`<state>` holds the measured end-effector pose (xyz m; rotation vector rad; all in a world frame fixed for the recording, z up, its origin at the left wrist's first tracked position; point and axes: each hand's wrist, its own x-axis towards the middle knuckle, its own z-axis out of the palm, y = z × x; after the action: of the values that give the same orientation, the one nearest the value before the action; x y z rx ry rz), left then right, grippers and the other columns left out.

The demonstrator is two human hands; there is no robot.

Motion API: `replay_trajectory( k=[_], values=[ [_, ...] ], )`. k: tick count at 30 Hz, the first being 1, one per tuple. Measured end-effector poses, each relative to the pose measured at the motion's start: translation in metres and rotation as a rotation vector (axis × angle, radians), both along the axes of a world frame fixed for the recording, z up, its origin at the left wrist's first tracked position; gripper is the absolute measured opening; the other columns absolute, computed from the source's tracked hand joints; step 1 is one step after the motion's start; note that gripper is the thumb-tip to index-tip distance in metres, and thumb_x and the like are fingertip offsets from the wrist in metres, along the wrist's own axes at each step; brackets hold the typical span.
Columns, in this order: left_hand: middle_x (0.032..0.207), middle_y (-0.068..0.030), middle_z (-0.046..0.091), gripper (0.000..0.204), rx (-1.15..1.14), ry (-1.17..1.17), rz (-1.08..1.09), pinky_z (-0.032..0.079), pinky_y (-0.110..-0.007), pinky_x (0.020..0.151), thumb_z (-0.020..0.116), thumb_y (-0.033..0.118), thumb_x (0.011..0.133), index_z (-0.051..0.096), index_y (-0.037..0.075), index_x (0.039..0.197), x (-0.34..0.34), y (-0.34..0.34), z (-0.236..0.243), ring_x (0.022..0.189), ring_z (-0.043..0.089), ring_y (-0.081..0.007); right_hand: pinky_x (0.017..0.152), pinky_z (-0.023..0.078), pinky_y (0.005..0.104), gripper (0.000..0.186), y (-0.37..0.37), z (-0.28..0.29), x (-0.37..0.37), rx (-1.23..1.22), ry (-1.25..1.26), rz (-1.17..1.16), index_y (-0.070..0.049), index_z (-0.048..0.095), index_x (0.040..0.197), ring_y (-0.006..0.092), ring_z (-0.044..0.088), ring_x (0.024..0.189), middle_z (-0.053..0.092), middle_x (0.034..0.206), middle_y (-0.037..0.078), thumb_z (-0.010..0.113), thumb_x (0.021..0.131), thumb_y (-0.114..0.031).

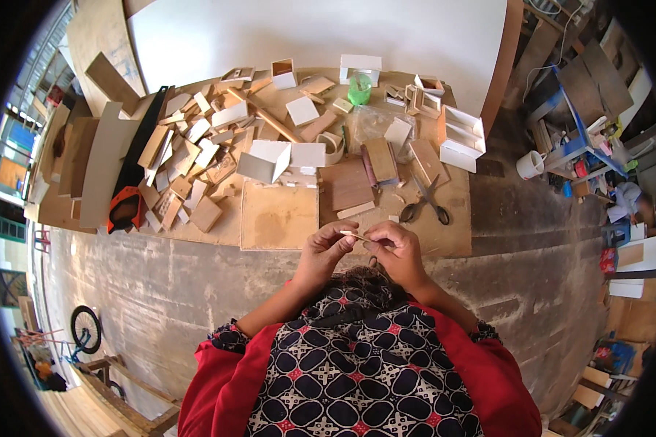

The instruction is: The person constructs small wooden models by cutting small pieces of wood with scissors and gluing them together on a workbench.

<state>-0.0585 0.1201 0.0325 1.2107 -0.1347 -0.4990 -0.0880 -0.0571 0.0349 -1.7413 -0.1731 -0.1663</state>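
Honestly, I'm not making out any readable text here: no labels, brands, numbers or signs are showing clearly enough for me to read on anything.

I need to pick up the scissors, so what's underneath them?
Wooden tabletop shows around the black-handled scissors; their blade tips reach a wooden block, though whether they overlap it is unclear. Anything directly beneath the blades or handles is covered.

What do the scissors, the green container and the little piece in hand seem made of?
Scissors: greyish blades, probably metal; dark, smooth-looking handles, likely plastic. Green container: see-through, glossy, so plastic or glass. Little piece: pale tan, perhaps wood; too small to tell its finish.
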Motion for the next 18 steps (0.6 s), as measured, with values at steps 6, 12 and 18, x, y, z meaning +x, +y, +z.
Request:
replay_trajectory(
  k=[6,12,18],
  values=[
    [0.092,-0.0046,0.064,0.009,0.044,-0.078,0.006,0.048,-0.027,0.081,0.061,0.008,0.088,0.061,0.001,0.095,0.009,-0.032,-0.007,0.084,0.059,-0.0117,0.061,0.050,0.0263,0.014,-0.029,0.010,0.004,-0.018,0.092,0.067,0.001,0.062,0.090,0.0151,0.064,0.070,0.064,0.081,0.009,0.067,0.080,-0.007],
    [0.081,-0.0018,0.063,0.011,0.370,-0.365,-0.027,0.046,-0.023,0.069,0.068,0.008,0.083,0.062,0.000,0.086,0.013,-0.052,-0.001,0.076,0.056,-0.0076,0.059,0.048,0.0248,0.011,-0.053,0.007,0.014,0.059,0.057,0.027,0.002,0.064,0.088,0.0124,0.062,0.067,0.064,0.079,0.008,0.065,0.083,-0.008],
    [0.087,-0.0047,0.062,0.025,0.017,0.143,-0.148,0.044,-0.027,0.078,0.058,0.023,0.090,0.060,0.001,0.101,0.012,-0.052,0.000,0.083,0.057,-0.0128,0.057,0.045,0.0249,0.009,-0.061,-0.006,0.020,0.165,0.080,0.137,0.000,0.066,0.086,0.0107,0.057,0.065,0.059,0.073,0.005,0.067,0.082,-0.007]
  ],
)
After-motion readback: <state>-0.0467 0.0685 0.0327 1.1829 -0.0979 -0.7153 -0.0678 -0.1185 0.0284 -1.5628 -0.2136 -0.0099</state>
